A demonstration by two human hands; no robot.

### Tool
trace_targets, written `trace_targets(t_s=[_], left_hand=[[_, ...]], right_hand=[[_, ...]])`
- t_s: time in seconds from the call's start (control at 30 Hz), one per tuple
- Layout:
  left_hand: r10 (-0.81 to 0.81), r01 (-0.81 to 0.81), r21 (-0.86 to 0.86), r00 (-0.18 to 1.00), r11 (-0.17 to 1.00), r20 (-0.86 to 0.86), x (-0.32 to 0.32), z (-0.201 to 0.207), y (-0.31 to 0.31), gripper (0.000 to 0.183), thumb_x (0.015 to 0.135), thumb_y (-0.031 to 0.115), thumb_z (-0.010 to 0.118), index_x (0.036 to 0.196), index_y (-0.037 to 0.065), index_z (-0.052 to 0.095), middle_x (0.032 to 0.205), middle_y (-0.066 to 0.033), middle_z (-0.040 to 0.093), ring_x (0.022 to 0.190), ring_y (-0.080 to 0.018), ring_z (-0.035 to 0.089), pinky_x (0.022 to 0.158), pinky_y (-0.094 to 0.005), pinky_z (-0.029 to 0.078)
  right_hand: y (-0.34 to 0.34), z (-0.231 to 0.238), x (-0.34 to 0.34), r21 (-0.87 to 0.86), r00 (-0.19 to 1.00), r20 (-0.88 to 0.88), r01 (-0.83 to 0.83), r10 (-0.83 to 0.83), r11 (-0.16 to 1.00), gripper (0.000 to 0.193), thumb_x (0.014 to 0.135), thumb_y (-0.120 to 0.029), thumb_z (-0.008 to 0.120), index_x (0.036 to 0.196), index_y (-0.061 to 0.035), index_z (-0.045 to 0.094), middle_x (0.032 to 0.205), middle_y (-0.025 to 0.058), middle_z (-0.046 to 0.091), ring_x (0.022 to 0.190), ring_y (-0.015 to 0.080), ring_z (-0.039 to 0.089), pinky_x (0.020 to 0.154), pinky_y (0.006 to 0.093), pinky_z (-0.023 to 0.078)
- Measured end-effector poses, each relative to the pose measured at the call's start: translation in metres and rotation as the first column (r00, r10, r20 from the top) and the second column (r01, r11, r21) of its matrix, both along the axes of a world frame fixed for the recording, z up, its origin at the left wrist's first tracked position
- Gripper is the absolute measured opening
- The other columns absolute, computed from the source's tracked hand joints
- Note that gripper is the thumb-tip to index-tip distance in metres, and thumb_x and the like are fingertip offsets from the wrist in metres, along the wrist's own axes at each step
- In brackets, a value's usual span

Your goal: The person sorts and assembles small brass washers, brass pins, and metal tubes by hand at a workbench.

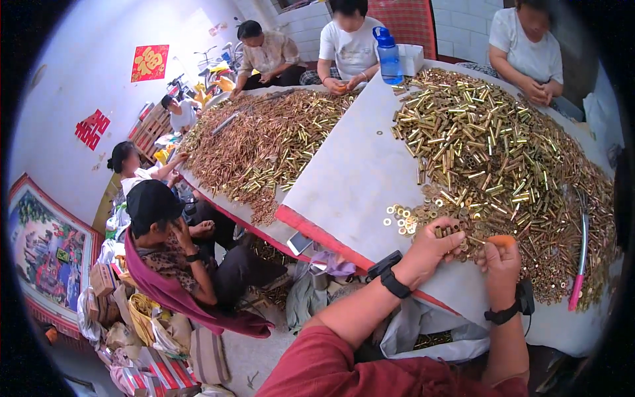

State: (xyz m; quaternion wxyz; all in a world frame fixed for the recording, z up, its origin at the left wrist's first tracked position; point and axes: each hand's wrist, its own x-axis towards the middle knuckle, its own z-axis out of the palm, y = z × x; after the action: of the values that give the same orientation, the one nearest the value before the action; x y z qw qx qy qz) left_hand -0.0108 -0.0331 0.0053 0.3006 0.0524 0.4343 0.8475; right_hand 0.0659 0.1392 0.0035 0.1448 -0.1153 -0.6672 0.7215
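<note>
My left hand [430, 253] is closed round several short brass-coloured metal sleeves [444, 231], their open ends showing by the fingertips. Just to its right, my right hand [501, 264] has its fingers pinched together, with an orange finger cover [503, 241] on one of them. A thin brass-coloured piece lies between the two hands; whether the right fingers grip it is hard to make out. Both hands hover at the near edge of a big heap of brass-coloured metal tubes [489, 145]. Loose flat washers [400, 220] lie left of my left hand.
A long metal tool with a pink handle [577, 291] rests on the heap's right side. A blue water bottle [389, 56] stands at the far edge. Another heap [264, 126] covers the table to the left, near a white phone [299, 243]. Several people sit around the tables.
</note>
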Motion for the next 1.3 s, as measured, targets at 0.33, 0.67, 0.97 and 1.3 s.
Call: trace_targets(t_s=[0.33,0.67,0.97,1.3], left_hand=[[0.063,-0.064,-0.016,0.997,0.998,-0.049,-0.001,0.012,-0.006,0.024,0.093,0.015,0.065,0.110,0.004,0.052,0.083,-0.0029,0.060,0.069,-0.0090,0.057,0.053,-0.0217,0.044],[0.076,-0.078,-0.015,0.994,0.997,-0.080,0.005,0.011,-0.004,0.019,0.095,0.016,0.063,0.107,0.005,0.053,0.082,-0.0024,0.059,0.069,-0.0093,0.055,0.057,-0.0222,0.044],[0.021,-0.023,-0.054,0.999,0.998,-0.042,0.005,0.012,-0.003,0.026,0.094,0.016,0.065,0.113,0.005,0.051,0.083,-0.0039,0.061,0.066,-0.0102,0.056,0.056,-0.0223,0.043],[0.117,-0.119,-0.123,0.993,0.985,-0.024,-0.007,0.019,-0.009,0.019,0.092,0.007,0.063,0.109,0.002,0.055,0.085,-0.0053,0.064,0.066,-0.0108,0.059,0.051,-0.0210,0.043]], right_hand=[[-0.017,0.008,0.001,-0.102,0.996,0.027,-0.084,0.087,0.991,0.007,0.097,-0.008,0.055,0.102,-0.0046,0.052,0.083,0.0064,0.066,0.067,0.0094,0.059,0.057,0.0210,0.046],[-0.020,0.002,0.008,-0.156,0.996,0.028,-0.075,0.081,0.985,0.011,0.098,-0.011,0.054,0.106,-0.0049,0.050,0.088,0.0076,0.066,0.069,0.0098,0.059,0.058,0.0215,0.046],[-0.030,0.010,0.021,-0.135,0.961,0.099,-0.243,0.257,0.961,0.053,0.097,-0.010,0.051,0.143,-0.0076,0.025,0.088,0.0077,0.065,0.066,0.0094,0.058,0.056,0.0213,0.046],[-0.040,0.017,0.010,-0.185,0.945,0.138,-0.268,0.295,0.945,0.058,0.098,-0.005,0.046,0.149,-0.0095,0.021,0.080,0.0050,0.060,0.063,0.0077,0.053,0.059,0.0211,0.046]])
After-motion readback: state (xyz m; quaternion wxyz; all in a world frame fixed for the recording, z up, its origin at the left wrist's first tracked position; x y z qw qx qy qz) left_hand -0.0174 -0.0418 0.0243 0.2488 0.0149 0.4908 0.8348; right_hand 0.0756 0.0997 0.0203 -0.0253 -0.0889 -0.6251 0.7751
